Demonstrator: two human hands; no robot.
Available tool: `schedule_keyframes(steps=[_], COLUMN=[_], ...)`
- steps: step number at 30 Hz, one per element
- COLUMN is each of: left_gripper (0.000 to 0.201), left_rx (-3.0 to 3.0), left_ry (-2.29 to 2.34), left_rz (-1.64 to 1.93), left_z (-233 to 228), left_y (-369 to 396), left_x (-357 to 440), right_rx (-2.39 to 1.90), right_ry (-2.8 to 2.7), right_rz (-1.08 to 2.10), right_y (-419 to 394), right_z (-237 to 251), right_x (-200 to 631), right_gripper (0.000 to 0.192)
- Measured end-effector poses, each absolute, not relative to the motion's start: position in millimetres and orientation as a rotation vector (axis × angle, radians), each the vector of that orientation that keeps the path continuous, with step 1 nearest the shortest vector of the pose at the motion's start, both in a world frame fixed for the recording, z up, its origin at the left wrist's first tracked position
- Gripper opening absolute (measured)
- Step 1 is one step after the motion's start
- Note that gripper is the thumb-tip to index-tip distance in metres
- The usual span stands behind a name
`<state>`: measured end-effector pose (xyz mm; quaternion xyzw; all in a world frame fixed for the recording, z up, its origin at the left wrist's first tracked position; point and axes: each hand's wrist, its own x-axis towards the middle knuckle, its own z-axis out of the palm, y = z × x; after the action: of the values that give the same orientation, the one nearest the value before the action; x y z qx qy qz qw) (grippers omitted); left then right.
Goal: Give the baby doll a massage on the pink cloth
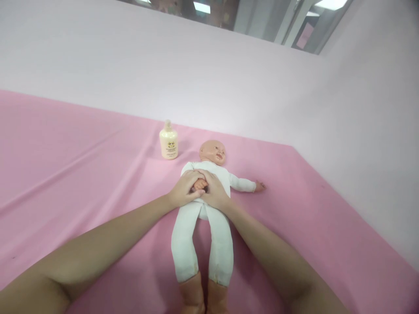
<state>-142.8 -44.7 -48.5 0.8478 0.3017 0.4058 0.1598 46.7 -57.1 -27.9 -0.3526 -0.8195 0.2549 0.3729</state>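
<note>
A baby doll [220, 226] with a white cloth body lies on its back, its head away from me and turned to the right. Over its belly, my left hand [183, 188] and my right hand [214, 190] are wrapped round the doll's hand [200, 184], one from each side. Its small fingers show in the gap between my palms. My fingertips meet above it and my thumbs below. The doll's other arm [242, 183] stretches out to the right on the pink sheet.
A cream-yellow lotion bottle [169, 144] with a clear cap stands upright to the left of the doll's head. The pink sheet [81, 174] has creases on the left side. White walls [196, 74] rise behind and to the right, with a window [255, 22] at the top.
</note>
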Motion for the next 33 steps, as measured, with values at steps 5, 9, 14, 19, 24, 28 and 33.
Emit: schedule_keyframes(steps=[5, 9, 14, 19, 24, 28, 33], left_gripper=[0.037, 0.035, 0.034, 0.034, 0.035, 0.036, 0.035], left_rx=[2.401, 2.393, 2.39, 2.393, 2.396, 2.395, 2.402], left_ry=[0.899, 0.907, 0.933, 0.916, 0.923, 0.936, 0.924], left_rz=[1.147, 1.172, 1.159, 1.179, 1.164, 1.146, 1.169], left_z=[-47.5, -48.5, -49.2, -49.1, -48.3, -48.6, -49.4], left_y=[-44.6, -44.1, -44.3, -44.4, -44.6, -44.4, -44.1], left_x=[-141.0, -139.8, -139.8, -139.8, -140.4, -141.1, -141.1], right_rx=[-0.928, -0.925, -0.926, -0.934, -0.927, -0.925, -0.911], right_ry=[-2.102, -2.103, -2.102, -2.095, -2.098, -2.106, -2.102], right_rz=[0.644, 0.634, 0.611, 0.624, 0.637, 0.626, 0.613], right_y=[-57.9, -57.5, -56.6, -57.7, -56.7, -55.8, -56.8], right_z=[-27.0, -27.8, -29.3, -27.9, -28.8, -29.7, -28.9], right_x=[46.3, 46.2, 46.2, 45.8, 45.8, 46.2, 46.2], right_gripper=[0.063, 0.062, 0.062, 0.063, 0.063, 0.064, 0.062])
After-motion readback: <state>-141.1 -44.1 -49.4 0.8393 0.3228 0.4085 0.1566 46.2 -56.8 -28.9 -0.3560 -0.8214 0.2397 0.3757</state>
